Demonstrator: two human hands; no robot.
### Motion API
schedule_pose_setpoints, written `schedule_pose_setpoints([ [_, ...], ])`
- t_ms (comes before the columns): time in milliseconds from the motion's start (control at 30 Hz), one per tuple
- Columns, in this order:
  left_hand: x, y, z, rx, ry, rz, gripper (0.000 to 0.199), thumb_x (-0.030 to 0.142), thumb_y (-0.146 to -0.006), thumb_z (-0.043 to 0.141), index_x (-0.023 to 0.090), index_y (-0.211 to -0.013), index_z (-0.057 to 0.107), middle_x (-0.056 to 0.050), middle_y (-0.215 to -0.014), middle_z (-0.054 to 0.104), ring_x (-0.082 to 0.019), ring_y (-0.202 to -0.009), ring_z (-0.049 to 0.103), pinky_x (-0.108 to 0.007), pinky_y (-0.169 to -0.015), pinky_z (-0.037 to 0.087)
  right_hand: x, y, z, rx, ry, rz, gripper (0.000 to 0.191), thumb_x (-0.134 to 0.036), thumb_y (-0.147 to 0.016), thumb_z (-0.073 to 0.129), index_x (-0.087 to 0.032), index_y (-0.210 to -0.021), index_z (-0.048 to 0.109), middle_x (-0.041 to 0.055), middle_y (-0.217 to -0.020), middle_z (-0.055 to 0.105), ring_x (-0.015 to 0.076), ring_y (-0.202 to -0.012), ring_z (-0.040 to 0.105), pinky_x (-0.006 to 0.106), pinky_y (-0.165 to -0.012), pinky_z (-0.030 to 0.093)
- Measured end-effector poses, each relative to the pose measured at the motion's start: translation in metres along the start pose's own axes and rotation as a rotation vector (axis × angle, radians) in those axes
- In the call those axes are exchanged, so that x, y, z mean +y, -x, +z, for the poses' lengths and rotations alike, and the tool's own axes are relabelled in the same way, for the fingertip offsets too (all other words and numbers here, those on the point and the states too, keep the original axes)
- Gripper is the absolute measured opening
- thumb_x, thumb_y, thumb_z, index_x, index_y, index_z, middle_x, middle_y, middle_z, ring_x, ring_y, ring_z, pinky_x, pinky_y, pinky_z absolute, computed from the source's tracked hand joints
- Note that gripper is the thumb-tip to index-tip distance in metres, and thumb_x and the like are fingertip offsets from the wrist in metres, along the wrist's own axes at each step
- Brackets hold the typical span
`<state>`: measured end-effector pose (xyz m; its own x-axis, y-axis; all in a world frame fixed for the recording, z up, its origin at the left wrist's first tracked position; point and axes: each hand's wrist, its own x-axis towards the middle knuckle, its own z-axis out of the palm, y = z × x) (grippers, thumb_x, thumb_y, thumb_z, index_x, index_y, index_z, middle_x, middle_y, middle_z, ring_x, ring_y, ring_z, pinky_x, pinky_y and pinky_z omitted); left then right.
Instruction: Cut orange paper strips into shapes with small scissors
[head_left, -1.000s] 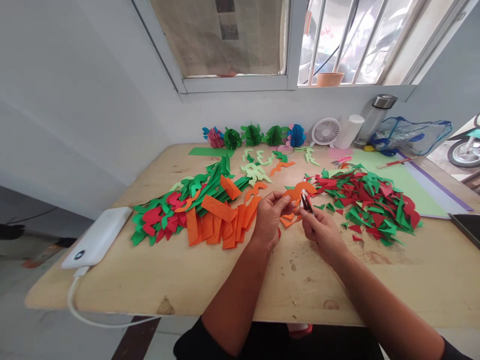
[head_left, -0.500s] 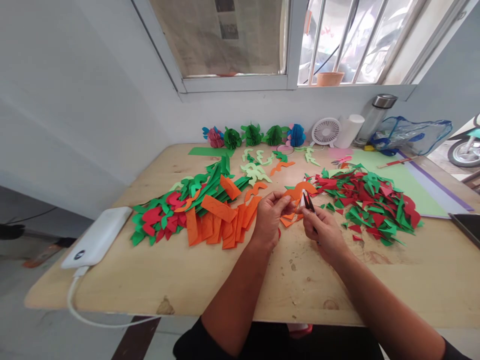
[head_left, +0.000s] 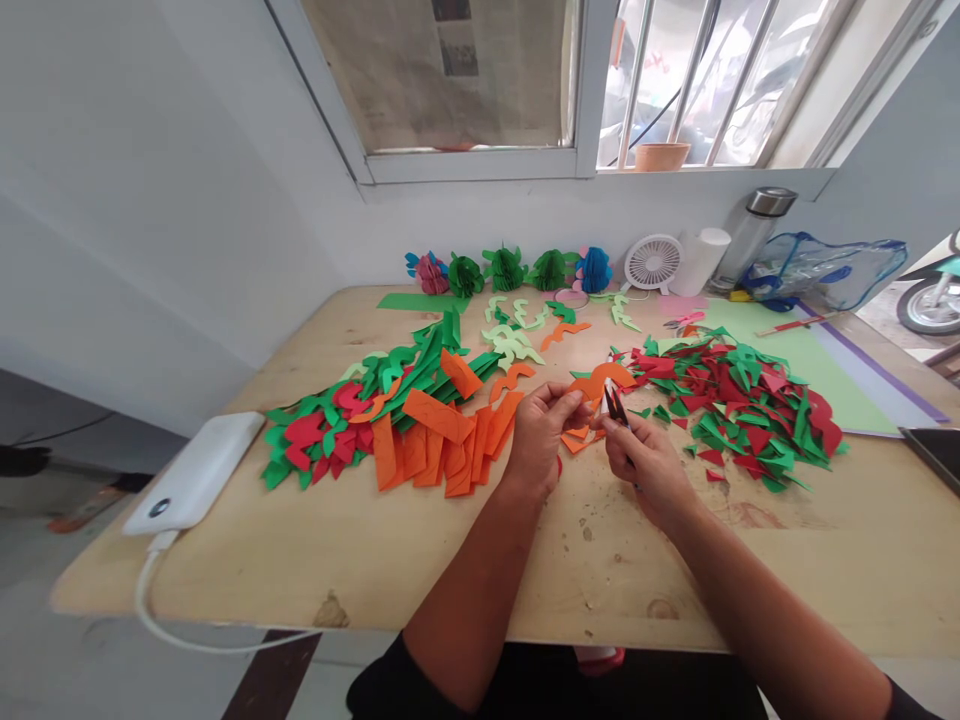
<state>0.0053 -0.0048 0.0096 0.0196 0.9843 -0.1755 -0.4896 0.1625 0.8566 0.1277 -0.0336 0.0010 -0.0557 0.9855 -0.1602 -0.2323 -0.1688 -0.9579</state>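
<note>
Between thumb and fingers, my left hand [head_left: 546, 425] pinches a curvy orange paper piece [head_left: 611, 376] above the table. My right hand [head_left: 646, 462] is wrapped round a pair of dark-bladed scissors [head_left: 616, 404], whose handles are mostly hidden in the palm. The blades point up at the lower edge of the orange paper. Just under the hands lie a few orange scraps [head_left: 576, 441]. Left of my left hand is a row of folded orange paper strips [head_left: 431, 455], some with drawn lines.
Red and green scraps [head_left: 757, 410] are heaped on the right. Cut red and green shapes [head_left: 330, 425] lie at left beside a white power bank [head_left: 196, 472] with a cable. Honeycomb paper figures [head_left: 505, 268], a small fan [head_left: 654, 263] and a bottle [head_left: 756, 235] line the wall.
The scissor blades shift very slightly at the orange paper's lower edge. Both hands stay almost in the same place, and nothing else on the table has moved.
</note>
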Motion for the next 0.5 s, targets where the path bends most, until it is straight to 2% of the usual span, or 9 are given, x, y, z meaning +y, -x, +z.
schedule_pose_setpoints([
  [500, -0.0007, -0.0001, 0.0003, -0.008, 0.009, -0.012, 0.019, 0.028, -0.063, 0.072, 0.016, -0.068, 0.058, 0.0, -0.06, 0.062, -0.01, -0.056, 0.057, -0.025, -0.065, 0.046, 0.0009, -0.0006, 0.0007, -0.005, 0.022, 0.037, 0.037, -0.048, -0.068, 0.071, -0.02, -0.066, 0.047, -0.0099, -0.048, 0.029, 0.0051, -0.042, 0.016, 0.023, -0.04, 0.008],
])
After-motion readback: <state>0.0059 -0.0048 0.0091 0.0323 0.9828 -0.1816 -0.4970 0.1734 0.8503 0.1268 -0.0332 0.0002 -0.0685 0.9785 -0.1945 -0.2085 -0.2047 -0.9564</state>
